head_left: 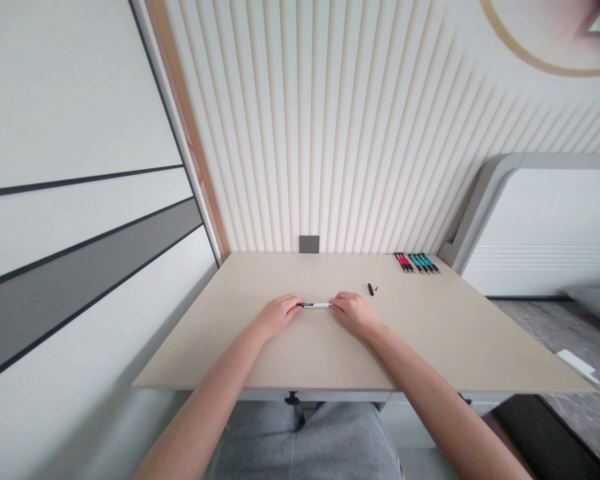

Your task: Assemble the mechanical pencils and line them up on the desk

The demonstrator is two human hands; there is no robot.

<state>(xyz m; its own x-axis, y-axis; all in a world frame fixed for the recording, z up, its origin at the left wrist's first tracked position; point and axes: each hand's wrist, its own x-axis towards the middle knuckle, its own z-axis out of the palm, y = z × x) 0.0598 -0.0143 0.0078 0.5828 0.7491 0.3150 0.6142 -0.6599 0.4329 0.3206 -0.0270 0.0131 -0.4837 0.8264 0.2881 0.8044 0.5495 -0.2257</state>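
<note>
A slim white pen refill or pen body [320, 305] with a dark left part lies level between my two hands, low over the middle of the desk. My left hand [281, 313] has its fingers closed on the dark end. The fingers of my right hand [354, 310] are closed on the white end. Beyond my right hand, a short black pen part [371, 289] lies on the desk, and beside it is a tiny dark piece [377, 289], perhaps a spring; it is too small to tell.
Several pink-and-black pens [404, 263] and several teal-and-black pens [424, 263] lie in rows at the back right of the beige desk [220, 333]. A grey wall socket [309, 244] sits just above the back edge. A white cabinet [80, 267] borders the left side.
</note>
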